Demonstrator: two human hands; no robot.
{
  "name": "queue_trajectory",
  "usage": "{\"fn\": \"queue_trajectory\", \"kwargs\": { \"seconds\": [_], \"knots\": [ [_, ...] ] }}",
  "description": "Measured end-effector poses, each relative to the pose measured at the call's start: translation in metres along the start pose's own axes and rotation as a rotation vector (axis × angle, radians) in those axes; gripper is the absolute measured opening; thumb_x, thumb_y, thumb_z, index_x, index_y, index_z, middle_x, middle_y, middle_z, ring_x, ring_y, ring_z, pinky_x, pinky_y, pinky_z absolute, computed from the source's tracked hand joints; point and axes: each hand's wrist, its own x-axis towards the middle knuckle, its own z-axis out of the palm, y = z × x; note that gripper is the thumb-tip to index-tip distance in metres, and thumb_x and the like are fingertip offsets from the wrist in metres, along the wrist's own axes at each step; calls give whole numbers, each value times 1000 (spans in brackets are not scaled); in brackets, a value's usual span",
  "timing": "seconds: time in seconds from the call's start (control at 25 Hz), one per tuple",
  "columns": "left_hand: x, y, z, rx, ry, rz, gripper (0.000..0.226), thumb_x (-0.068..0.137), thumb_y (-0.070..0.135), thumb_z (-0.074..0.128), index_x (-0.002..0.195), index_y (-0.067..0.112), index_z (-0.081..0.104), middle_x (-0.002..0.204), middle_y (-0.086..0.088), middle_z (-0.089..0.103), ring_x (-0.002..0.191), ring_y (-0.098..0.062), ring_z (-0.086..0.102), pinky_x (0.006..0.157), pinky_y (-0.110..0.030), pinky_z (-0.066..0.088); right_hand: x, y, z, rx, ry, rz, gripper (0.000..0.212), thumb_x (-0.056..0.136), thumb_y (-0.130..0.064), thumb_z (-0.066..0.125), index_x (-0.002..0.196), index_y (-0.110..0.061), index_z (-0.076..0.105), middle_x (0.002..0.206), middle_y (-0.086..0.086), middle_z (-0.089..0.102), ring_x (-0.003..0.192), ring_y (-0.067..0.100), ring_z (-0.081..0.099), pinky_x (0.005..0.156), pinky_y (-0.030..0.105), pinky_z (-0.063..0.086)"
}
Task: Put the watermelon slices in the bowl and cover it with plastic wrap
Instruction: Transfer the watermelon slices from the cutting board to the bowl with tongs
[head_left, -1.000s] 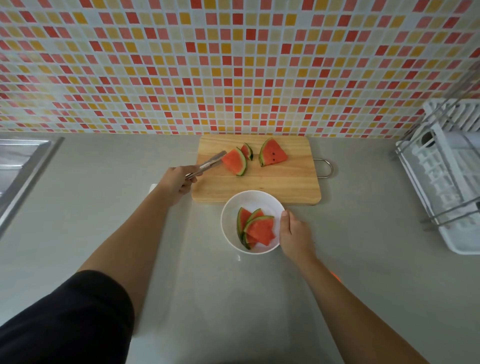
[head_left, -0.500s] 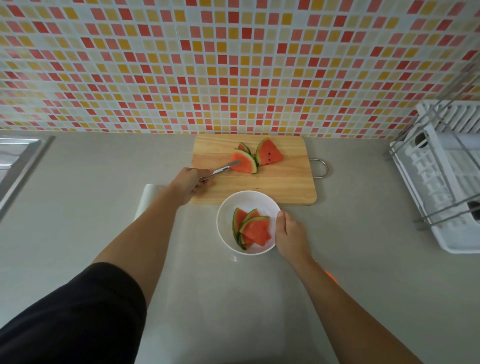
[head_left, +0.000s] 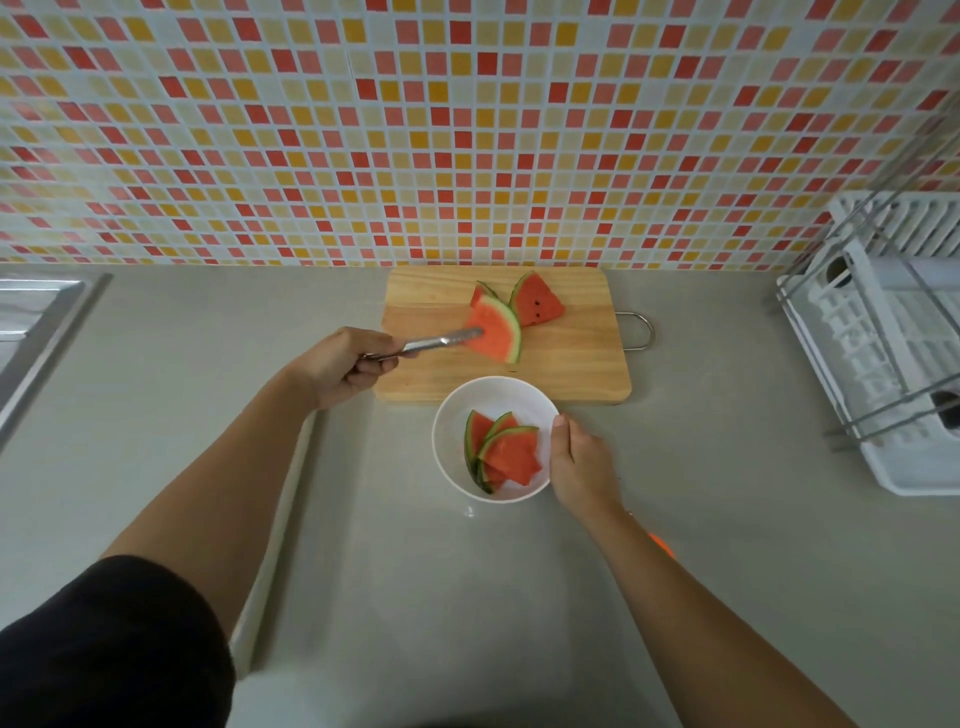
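The watermelon slice (head_left: 493, 330) pinched in the tongs (head_left: 423, 345) sits over the cutting board (head_left: 571, 364), just behind the bowl (head_left: 452, 415). Two more slices (head_left: 535, 301) wait on the board beyond it, and several slices (head_left: 501, 452) already lie inside the bowl. The tongs hold only the slice's tip, so I'd guess wet flesh could slip or tear and drop on the board or desk (head_left: 727, 519) short of the bowl. The left hand (head_left: 340, 366) has its fingers (head_left: 376, 366) curled tight, squeezing the tongs closed. The right hand (head_left: 582, 462) rests loosely curved against the bowl's right rim, steadying it.
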Motion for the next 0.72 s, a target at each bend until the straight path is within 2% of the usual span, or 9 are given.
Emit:
{"fn": "queue_trajectory", "kwargs": {
  "seconds": [0.12,0.2,0.24,0.32,0.44,0.56,0.64,0.72],
  "knots": [
    [-26,5,11,345,-118,-9,25,89,10,59,70,7,75,51,3,47,40,-3,30,36,-14,24,-1,-1,-1,28,-5,16,41,87,-51,19,66,-25,42,66,2,54,70,31,56,62,32,35],
    [-34,3,27,480,-162,6,20,86,7,63,71,5,76,51,2,49,40,-5,30,38,-15,23,-1,-1,-1,29,-6,19,43,87,-52,17,69,-24,45,65,-1,51,69,29,54,63,31,34],
    [-36,1,34,530,-186,14,24,85,7,65,64,10,75,50,2,50,40,-6,30,39,-15,23,-1,-2,-2,31,-9,21,44,87,-51,17,69,-23,45,65,-2,51,70,29,54,64,32,34],
    [-38,-1,44,574,-196,29,32,84,7,65,54,16,71,48,3,49,40,-6,30,39,-16,24,-1,-2,-3,31,-19,26,43,92,-46,20,69,-21,46,67,2,55,71,30,54,64,32,34],
    [-36,1,43,541,-91,42,35,86,8,63,52,16,72,47,3,49,40,-7,31,40,-17,24,0,-2,-3,40,-15,18,38,98,-36,26,68,-20,45,74,13,62,75,34,58,64,31,34],
    [-40,3,36,524,-24,-35,23,88,14,62,70,7,76,52,0,49,42,-8,30,40,-18,22,-1,-3,-4,40,-25,14,37,97,-35,26,69,-19,45,74,13,61,77,35,59,64,32,35],
    [-45,4,35,578,-32,-89,25,89,19,62,83,-3,73,54,-2,49,42,-9,29,39,-19,21,-1,-3,-4,27,-25,11,37,97,-35,27,72,-17,48,78,17,64,78,36,59,64,33,37],
    [-51,9,39,660,-35,-101,29,89,23,62,83,-4,72,52,-1,48,41,-10,28,39,-19,21,-1,-3,-4,17,-24,5,39,97,-35,26,73,-15,50,79,17,64,78,36,59,65,34,39]
  ]
}}
